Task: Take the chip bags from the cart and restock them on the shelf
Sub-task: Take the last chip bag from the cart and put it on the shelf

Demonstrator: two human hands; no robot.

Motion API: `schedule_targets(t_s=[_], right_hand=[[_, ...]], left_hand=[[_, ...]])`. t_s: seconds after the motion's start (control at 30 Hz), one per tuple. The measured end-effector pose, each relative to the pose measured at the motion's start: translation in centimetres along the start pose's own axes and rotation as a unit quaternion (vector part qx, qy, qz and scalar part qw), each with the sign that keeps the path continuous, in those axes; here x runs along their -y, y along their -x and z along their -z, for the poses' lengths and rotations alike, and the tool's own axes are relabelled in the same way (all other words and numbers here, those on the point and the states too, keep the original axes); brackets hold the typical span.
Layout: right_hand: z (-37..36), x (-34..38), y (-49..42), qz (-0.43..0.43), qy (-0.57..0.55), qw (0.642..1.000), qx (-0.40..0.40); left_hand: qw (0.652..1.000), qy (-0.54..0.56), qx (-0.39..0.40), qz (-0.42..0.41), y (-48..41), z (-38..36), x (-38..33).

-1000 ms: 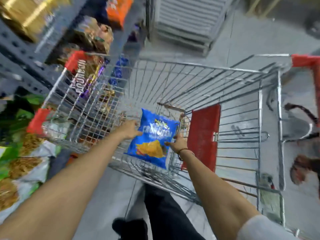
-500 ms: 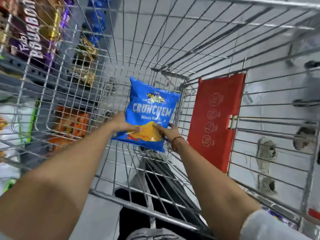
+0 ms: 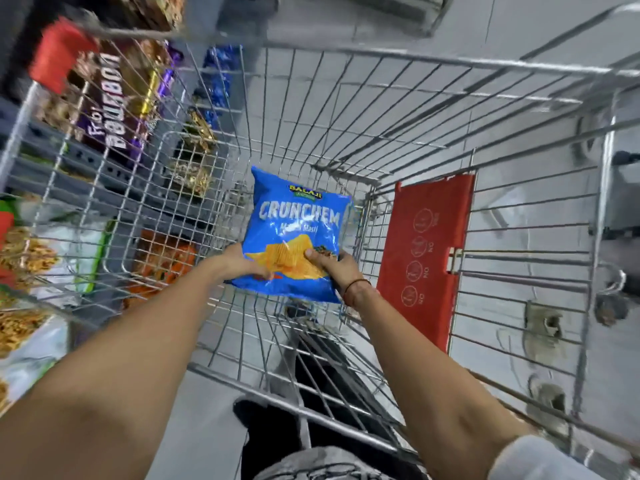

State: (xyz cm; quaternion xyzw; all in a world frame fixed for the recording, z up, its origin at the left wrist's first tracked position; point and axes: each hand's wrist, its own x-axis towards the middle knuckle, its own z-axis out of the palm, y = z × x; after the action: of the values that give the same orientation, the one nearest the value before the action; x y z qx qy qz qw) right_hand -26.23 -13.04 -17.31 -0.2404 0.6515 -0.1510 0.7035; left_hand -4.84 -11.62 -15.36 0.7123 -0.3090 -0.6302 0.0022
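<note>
A blue chip bag (image 3: 294, 220) with white lettering and pictured yellow chips is inside the wire cart (image 3: 415, 60), near its floor. My left hand (image 3: 242, 265) grips the bag's lower left edge. My right hand (image 3: 332, 268) grips its lower right edge, thumb pressed on the front. Both arms reach down over the cart's near rim. The shelf (image 3: 45, 157) with stocked snacks stands to the left, seen through the cart's side mesh.
A red child-seat flap (image 3: 426, 258) hangs on the cart's right inner wall. Purple biscuit packs (image 3: 110, 102), orange packets (image 3: 162, 261) and snack bags (image 3: 24, 258) fill the shelf on the left. Grey floor lies beyond; my dark trouser legs (image 3: 270, 438) stand below the cart.
Both hands have closed on the blue bag and raised it a little off the cart floor. The camera first dipped closer over the cart, then drew back.
</note>
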Motion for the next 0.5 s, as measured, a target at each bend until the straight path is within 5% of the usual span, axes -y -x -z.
schedule_targets(t_s=[0.5], right_hand=[[-4.8, 13.7, 14.5, 0.327, 0.026, 0.941, 0.081]], left_hand=[[0.941, 0.06, -0.194, -0.272, 18.4, 7.9, -4.7]])
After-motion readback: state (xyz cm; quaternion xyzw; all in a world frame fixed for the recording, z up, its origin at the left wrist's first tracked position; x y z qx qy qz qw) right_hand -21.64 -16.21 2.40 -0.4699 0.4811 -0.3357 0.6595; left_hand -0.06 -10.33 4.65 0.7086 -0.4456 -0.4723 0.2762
